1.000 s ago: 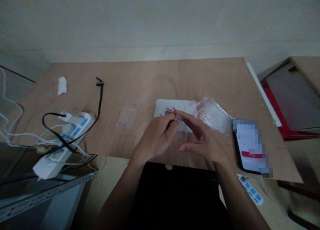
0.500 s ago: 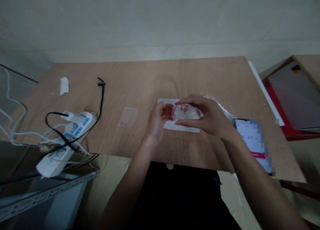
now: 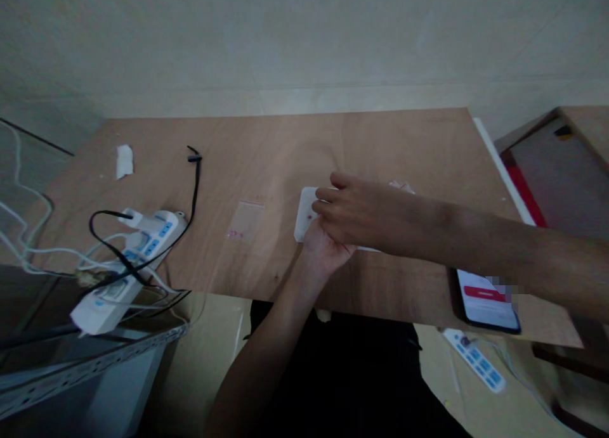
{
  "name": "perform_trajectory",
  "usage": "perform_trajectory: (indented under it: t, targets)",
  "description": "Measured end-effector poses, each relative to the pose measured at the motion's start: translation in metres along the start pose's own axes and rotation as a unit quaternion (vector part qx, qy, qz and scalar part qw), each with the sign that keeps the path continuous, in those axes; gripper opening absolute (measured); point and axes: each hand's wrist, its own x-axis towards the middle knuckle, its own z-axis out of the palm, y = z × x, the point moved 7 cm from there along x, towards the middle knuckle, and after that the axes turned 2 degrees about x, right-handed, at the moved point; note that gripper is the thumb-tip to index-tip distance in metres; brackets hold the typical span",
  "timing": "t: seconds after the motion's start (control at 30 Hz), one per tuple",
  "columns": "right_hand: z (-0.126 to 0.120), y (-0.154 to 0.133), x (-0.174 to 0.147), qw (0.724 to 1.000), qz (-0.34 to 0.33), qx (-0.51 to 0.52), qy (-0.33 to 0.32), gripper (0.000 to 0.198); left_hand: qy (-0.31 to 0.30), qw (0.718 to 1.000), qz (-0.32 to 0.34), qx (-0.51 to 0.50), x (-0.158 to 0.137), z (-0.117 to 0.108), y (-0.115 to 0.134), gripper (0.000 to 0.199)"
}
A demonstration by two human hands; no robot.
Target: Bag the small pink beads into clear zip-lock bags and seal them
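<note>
Head view, and both hands are meeting over the white sheet (image 3: 303, 215), which lies towards the middle of the near edge of the wooden table (image 3: 266, 153). The right hand (image 3: 343, 208) is on top, fingers bent, its forearm slanting in from the right edge; the left hand (image 3: 328, 249) sits underneath, palm side partly up, pressed against it. What are they gripping? Can't tell: whatever lies between those fingers is completely covered. Look left of the sheet, and there's a clear bag (image 3: 247, 217) flat on the wood, strip end towards the far edge, pink pieces (image 3: 235, 234) gathered at its near end. That one looks filled, I'd judge, though whether its strip is sealed is too small to call. And on the sheet, a small pink bit (image 3: 309, 217) shows beside the fingers, so sorting seems only partly done, with some pieces left; how many, the hands hide. Past the right forearm, a corner of clear plastic (image 3: 402, 187) peeks out, and the phone (image 3: 488, 311) lies by the near right corner, partly under that arm.
</note>
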Motion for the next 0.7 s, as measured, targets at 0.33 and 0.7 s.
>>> perform_trajectory:
  t: [0.33, 0.7]
  targets:
    - [-0.048, -0.073, 0.037, 0.749, -0.221, -0.613, -0.119, 0.057, 0.123, 0.964, 0.081, 0.222, 0.027, -0.023, 0.007, 0.041]
    - [-0.096, 0.075, -0.019, 0.757, 0.006, -0.653, -0.008, 0.070, 0.093, 0.824, 0.211, 0.517, 0.038, -0.005, -0.001, 0.024]
